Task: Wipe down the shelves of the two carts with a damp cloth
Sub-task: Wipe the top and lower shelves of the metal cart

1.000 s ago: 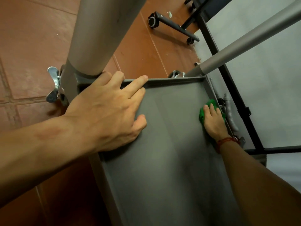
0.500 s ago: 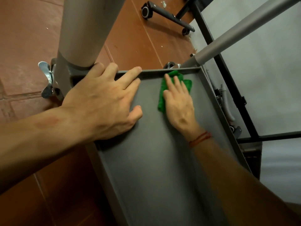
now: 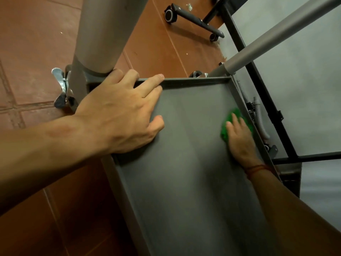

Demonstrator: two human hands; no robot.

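A grey metal cart shelf [image 3: 184,163] with a low raised rim fills the middle of the head view. My left hand [image 3: 120,115] rests on its far left corner, fingers straight along the rim and thumb on the shelf floor. My right hand [image 3: 239,139] presses a green cloth [image 3: 226,129] flat against the shelf floor beside the right rim, fingers straight. Most of the cloth is hidden under that hand. A red string sits round my right wrist.
Two grey cart posts rise from the far corners, a thick one [image 3: 103,30] at left and a thinner one [image 3: 276,37] at right. A caster brake lever [image 3: 60,87] sticks out left. A black chair base [image 3: 193,19] lies on the red tiles. A black frame [image 3: 258,76] and grey hoses [image 3: 258,117] stand right.
My right hand has slid the green cloth from the far edge of the shelf back to the right rim. My left hand has stayed on the far left corner.
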